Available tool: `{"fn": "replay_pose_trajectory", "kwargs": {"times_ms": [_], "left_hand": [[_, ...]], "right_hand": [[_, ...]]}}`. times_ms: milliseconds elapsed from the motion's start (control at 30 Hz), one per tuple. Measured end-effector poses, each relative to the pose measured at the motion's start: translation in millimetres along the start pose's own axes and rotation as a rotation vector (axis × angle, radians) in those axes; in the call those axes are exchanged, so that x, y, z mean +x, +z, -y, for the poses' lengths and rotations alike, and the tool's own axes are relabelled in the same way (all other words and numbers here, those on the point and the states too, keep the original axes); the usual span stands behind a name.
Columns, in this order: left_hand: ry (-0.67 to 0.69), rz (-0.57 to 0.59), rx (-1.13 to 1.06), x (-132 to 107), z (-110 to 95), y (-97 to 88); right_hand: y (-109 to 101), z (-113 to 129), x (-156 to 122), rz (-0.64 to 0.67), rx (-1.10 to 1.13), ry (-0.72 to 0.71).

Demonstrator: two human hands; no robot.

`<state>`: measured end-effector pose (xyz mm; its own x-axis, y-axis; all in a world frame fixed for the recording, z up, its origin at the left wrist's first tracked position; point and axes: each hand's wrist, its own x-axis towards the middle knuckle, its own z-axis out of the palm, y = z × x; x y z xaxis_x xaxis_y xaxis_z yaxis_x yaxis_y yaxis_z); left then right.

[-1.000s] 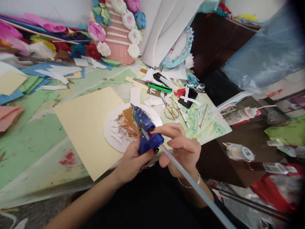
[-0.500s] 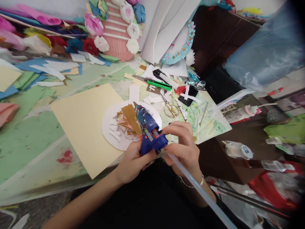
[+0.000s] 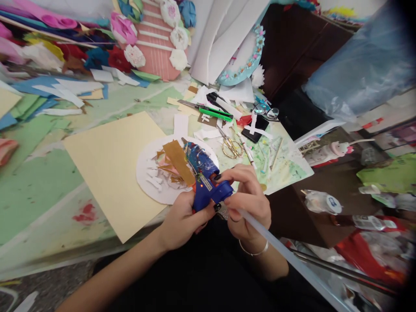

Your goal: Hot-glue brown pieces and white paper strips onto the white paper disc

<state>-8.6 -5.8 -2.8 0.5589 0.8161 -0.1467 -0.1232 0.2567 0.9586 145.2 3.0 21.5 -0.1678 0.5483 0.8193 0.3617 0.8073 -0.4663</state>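
Observation:
My left hand (image 3: 183, 219) is wrapped round the handle of a blue glue gun (image 3: 204, 173), whose nozzle points away from me. A small orange light glows on its side. My right hand (image 3: 248, 199) pinches a long translucent glue stick (image 3: 289, 253) at the gun's back end, with the index finger on the gun near its rear opening. The stick runs down to the lower right. Beneath the gun lies a white oval card (image 3: 144, 162) bearing brown, pink and white paper scraps (image 3: 178, 162). It partly covers a cream sheet (image 3: 107, 173).
Gold-handled scissors (image 3: 232, 148), a green utility knife (image 3: 215, 113), a dark phone (image 3: 255, 130) and glasses (image 3: 266, 111) lie beyond the card. Paper scraps (image 3: 61, 89) and paper flowers crowd the back left. A blue plastic bag (image 3: 354, 65) bulges at the right.
My right index finger has come down onto the rear opening of the gun. The glue stick has swung slightly to the right. The whole view has shifted a little.

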Motion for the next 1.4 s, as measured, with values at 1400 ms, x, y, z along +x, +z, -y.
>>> {"fn": "replay_pose_trajectory", "kwargs": {"times_ms": [1400], "left_hand": [[0.315, 0.241, 0.338, 11, -4, 10.6]], "right_hand": [[10, 26, -55, -0.055, 0.389, 0.945]]}}
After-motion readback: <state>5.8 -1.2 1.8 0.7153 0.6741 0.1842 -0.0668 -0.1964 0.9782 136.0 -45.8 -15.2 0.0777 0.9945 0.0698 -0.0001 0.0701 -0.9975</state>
